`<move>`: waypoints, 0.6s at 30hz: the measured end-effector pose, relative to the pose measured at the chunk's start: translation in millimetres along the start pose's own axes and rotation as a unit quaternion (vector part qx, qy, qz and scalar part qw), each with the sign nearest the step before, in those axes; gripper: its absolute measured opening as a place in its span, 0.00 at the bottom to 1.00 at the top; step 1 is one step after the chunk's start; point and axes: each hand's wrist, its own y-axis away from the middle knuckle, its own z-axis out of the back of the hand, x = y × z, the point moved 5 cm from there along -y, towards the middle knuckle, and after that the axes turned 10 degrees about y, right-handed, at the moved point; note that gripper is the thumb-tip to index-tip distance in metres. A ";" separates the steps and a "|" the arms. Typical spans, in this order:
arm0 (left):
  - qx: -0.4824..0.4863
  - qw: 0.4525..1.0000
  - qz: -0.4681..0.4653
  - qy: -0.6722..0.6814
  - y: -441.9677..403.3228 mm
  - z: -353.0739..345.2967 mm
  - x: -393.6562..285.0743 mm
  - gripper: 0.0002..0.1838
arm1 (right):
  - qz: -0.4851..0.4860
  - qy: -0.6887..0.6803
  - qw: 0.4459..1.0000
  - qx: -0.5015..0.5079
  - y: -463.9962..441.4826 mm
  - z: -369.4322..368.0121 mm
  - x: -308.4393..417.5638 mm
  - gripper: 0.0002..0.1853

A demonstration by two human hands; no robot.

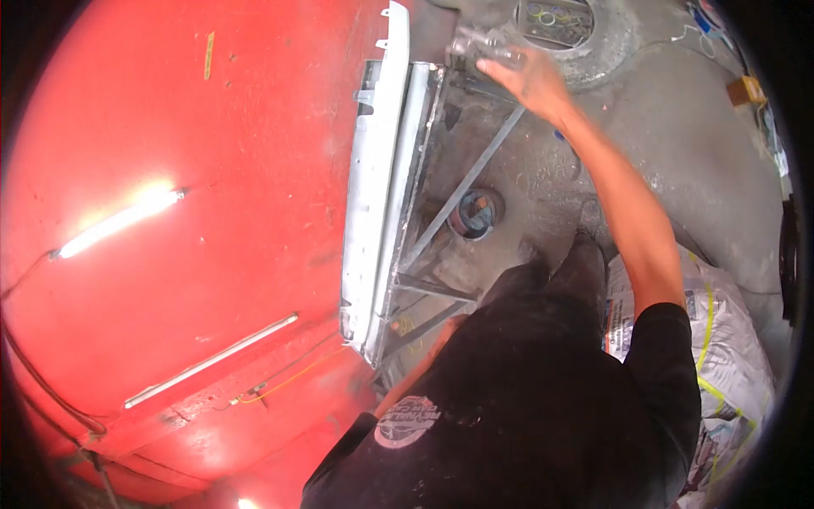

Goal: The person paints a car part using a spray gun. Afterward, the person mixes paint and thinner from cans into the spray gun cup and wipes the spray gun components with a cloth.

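Head view | one o'clock: right hand (530, 76) curled round a blurred, translucent-grey object (482, 47) | five o'clock: left hand (448, 329), grip I cannot tell | eleven o'clock: long, smooth white panel (373, 204)

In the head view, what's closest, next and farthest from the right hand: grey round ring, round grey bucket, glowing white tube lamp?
1. Grey round ring: above right of the right hand.
2. Round grey bucket: below it.
3. Glowing white tube lamp: far left.
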 end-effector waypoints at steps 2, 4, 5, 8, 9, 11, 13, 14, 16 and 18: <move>0.000 1.000 0.005 0.005 -5.3 -0.7 -2.1 0.21 | -0.019 0.016 0.998 0.063 21.1 0.1 1.2 0.57; -0.002 1.000 0.007 0.009 -9.7 -1.5 4.1 0.22 | -0.017 -0.017 0.987 0.157 32.4 5.8 4.7 0.58; -0.006 1.000 0.009 0.013 -13.1 -0.2 8.8 0.22 | -0.031 -0.032 0.983 0.176 29.8 13.1 8.4 0.58; -0.009 1.000 -0.016 -0.001 -19.7 1.3 1.0 0.22 | -0.012 -0.065 0.986 0.156 9.5 18.5 9.9 0.52; -0.010 1.000 -0.006 0.004 -19.1 0.9 -1.9 0.22 | 0.001 -0.062 0.992 0.109 -11.9 10.4 -0.5 0.50; -0.015 1.000 0.011 0.011 -17.6 -2.3 -2.7 0.22 | 0.025 -0.056 0.998 0.015 -58.5 0.6 -19.4 0.46; -0.017 1.000 0.021 0.015 -14.0 -5.1 -1.7 0.22 | 0.044 -0.036 0.998 -0.010 -94.3 12.1 -10.9 0.42; -0.019 0.999 0.024 0.018 -12.1 -7.2 -0.4 0.22 | 0.053 -0.027 0.998 -0.021 -106.1 16.7 -3.9 0.40; -0.024 0.999 0.029 0.021 -11.5 -10.3 1.7 0.22 | 0.047 0.024 0.997 -0.054 -120.9 19.4 4.2 0.38; -0.028 0.999 0.029 0.022 -11.8 -12.1 5.2 0.22 | 0.054 0.051 0.995 -0.072 -122.7 16.5 6.1 0.37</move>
